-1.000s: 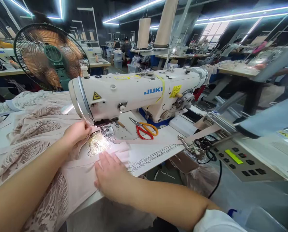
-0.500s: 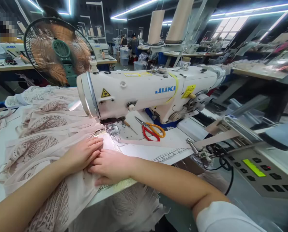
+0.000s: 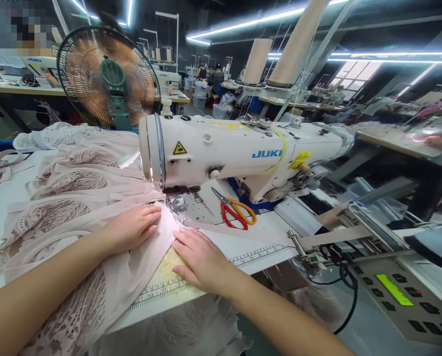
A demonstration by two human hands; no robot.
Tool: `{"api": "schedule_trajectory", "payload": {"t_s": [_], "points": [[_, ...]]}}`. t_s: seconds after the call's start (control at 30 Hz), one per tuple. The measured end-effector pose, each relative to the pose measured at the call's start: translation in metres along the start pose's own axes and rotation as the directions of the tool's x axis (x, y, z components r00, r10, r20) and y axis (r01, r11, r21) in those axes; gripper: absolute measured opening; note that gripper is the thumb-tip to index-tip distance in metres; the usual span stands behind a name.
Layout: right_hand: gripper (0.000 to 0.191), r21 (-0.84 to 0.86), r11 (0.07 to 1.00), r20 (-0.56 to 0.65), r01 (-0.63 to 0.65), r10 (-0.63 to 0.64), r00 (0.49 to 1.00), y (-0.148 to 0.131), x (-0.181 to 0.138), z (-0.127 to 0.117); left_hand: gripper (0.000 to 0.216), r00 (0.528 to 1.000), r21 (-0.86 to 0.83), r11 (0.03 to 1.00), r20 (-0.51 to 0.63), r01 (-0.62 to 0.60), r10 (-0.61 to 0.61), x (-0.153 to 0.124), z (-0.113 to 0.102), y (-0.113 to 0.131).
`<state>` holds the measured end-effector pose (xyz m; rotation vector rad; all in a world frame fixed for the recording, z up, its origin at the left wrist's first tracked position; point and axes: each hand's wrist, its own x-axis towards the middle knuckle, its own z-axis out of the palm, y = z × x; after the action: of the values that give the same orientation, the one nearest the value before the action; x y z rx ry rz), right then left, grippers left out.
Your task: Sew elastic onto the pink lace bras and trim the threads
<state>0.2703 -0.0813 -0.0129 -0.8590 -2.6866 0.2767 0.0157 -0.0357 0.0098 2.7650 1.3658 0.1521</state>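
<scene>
My left hand [image 3: 133,227] lies flat, fingers stretched out, on pale pink lace fabric [image 3: 122,279] in front of the sewing machine [image 3: 206,148]. The fabric runs up to the needle area at the machine's left end, where the presser foot is partly hidden. My right hand [image 3: 202,257] rests at the fabric's right edge, its fingers extended and thumb apart, over the table. Scissors [image 3: 239,212] with one red and one orange handle lie on the machine bed. A pointed tool [image 3: 206,205] lies left of them.
More lace pieces [image 3: 67,183] are heaped across the left of the table. Printed ruler scales [image 3: 258,257] mark the table's front edge. A fan [image 3: 111,79] stands behind. At right are a metal tape feeder [image 3: 372,232] and a control box [image 3: 399,296]. Thread cones [image 3: 257,62] stand above.
My right hand has moved right, away from my left hand, uncovering the fabric's edge and the yellowish table patch. My left hand stays on the fabric. The view has shifted slightly.
</scene>
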Motion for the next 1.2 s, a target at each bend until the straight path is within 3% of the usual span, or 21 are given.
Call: {"api": "schedule_trajectory", "payload": {"t_s": [0.83,1.0,1.1,1.2], "points": [[0.056,0.001,0.999,-0.026,-0.042,0.042,0.999,0.003,0.003,0.006,0.042,0.999,0.048,0.998,-0.004,-0.041,0.041,0.017,-0.002,-0.014],[0.061,-0.037,0.999,-0.043,-0.026,0.025,0.999,0.005,0.013,0.007,0.041,0.999,0.07,0.996,0.009,-0.052,0.051,0.024,-0.013,-0.021],[0.061,-0.055,0.998,-0.022,-0.037,0.036,0.999,0.002,0.021,0.003,0.035,0.997,0.082,0.994,0.021,-0.073,0.071,0.023,-0.027,-0.011],[0.061,-0.06,0.997,0.001,-0.052,0.052,0.999,0.0,0.027,0.001,0.032,0.994,0.07,0.992,0.047,-0.1,0.097,0.009,-0.03,0.016]]}}
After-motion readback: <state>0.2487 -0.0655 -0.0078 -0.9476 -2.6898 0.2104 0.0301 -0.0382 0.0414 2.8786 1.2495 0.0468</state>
